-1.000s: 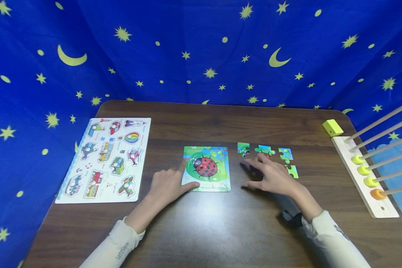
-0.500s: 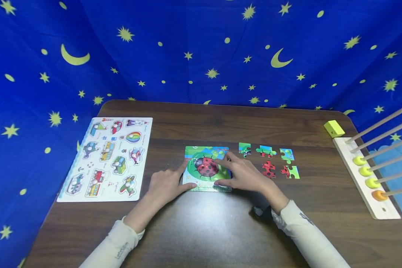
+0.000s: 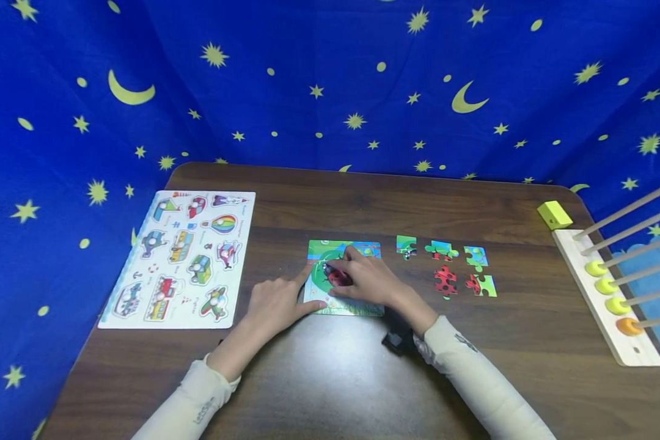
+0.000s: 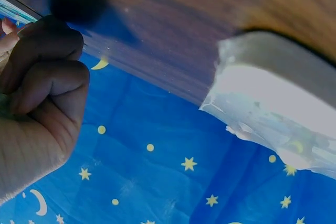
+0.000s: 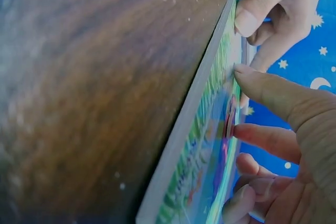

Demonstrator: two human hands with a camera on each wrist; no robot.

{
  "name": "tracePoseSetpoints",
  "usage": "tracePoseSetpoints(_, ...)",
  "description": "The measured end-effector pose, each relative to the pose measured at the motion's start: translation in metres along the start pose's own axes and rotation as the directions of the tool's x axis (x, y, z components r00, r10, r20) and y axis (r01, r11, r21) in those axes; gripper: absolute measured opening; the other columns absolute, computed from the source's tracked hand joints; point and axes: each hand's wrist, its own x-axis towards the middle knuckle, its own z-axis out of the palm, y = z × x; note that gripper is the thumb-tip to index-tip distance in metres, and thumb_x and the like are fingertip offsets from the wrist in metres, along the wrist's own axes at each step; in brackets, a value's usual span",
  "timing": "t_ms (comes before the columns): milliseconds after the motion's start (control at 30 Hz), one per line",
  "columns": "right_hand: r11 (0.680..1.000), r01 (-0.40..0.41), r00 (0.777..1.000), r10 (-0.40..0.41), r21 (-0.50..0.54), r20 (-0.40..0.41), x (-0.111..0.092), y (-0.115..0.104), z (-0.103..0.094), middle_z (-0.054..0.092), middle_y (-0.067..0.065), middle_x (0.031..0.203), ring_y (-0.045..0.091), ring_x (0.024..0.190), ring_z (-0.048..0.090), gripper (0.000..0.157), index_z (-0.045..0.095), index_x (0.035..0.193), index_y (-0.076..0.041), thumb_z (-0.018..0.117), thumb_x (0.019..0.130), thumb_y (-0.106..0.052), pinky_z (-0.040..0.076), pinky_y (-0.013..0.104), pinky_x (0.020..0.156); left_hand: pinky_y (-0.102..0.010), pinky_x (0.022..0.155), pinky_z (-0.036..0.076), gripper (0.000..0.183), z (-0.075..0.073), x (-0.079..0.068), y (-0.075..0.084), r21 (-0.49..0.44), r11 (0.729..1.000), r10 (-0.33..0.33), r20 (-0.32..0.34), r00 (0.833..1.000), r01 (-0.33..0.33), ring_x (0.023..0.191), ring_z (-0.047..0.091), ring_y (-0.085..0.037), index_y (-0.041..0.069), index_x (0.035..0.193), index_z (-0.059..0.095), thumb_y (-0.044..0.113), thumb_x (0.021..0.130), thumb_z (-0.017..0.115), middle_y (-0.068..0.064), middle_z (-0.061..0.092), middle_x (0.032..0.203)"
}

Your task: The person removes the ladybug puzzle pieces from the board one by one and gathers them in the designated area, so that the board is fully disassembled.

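On the table lies a square ladybug jigsaw board [image 3: 357,310]. My left hand [image 3: 275,299] holds its left side, the thumb at the lower left corner and the index finger along the left edge; the other fingers curl in, as the left wrist view shows. My right hand [image 3: 371,278] is over the ladybug. In the right wrist view its thumb and index finger pinch a thin reddish puzzle piece [image 5: 229,116] low at the picture; the right hand hides part of the ladybug. Several loose puzzle pieces [image 3: 445,281] lie to the right of the board.
A white peg puzzle of vehicles [image 3: 236,263] lies at the left. Along the right edge stands a wooden rack with rods [image 3: 605,305] and yellow and orange beads, a yellow block [image 3: 554,215] at its far end. Behind hangs a blue star curtain [image 3: 286,79].
My right hand has moved left from the loose pieces onto the board, its fingertips now at the ladybug. The left hand has kept its place at the board's left side.
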Motion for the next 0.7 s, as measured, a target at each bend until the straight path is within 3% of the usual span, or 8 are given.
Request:
tracePoseSetpoints(300,0.999,-0.032,0.999,0.032,0.039,-0.007,0.003,-0.002,0.001,0.054,0.005,0.095,0.010,0.068,0.047,0.050,0.069,0.124,-0.009,0.079,0.084,-0.037,0.038,0.021,0.055,-0.033,0.046,0.032,0.094,-0.002,0.001,0.000,0.000,1.000,-0.002,0.000,1.000,0.002,0.050,0.044,-0.018,0.026,0.156,0.034,0.076,0.081,0.060,-0.002,0.046,0.055)
tracePoseSetpoints(700,0.989,-0.106,0.994,0.104,0.100,0.029,0.013,-0.006,0.003,0.054,0.005,0.100,0.013,0.078,0.052,0.053,0.067,0.121,-0.006,0.084,0.079,-0.034,0.047,0.027,0.066,-0.034,0.047,0.034,0.095,-0.002,0.001,0.000,-0.004,1.000,-0.009,-0.007,1.000,0.009,0.050,0.046,-0.020,0.026,0.155,0.036,0.077,0.079,0.060,-0.003,0.048,0.056)
